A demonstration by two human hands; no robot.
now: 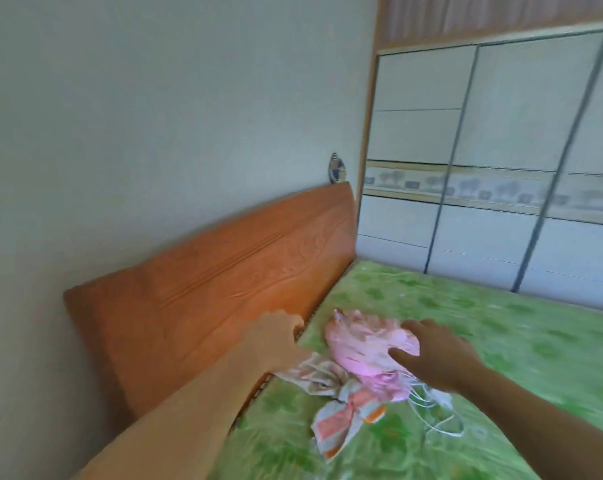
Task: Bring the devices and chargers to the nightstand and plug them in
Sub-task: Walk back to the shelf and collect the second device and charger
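A tangle of white charger cable (431, 410) lies on the green bedsheet (501, 341), partly under a pink cloth bundle (362, 344). My right hand (431, 351) rests on the pink bundle's right edge, fingers spread, thumb pressing on the fabric. My left hand (279, 330) reaches to the gap between the wooden headboard (206, 292) and the mattress, its fingers curled and hidden from view. No phone or other device shows. The image is blurred.
An orange-and-grey patterned cloth (341, 410) lies crumpled in front of the pink bundle. White sliding wardrobe doors (483, 168) stand along the bed's far side. A small round object (337, 168) sits on the wall above the headboard. No nightstand is in view.
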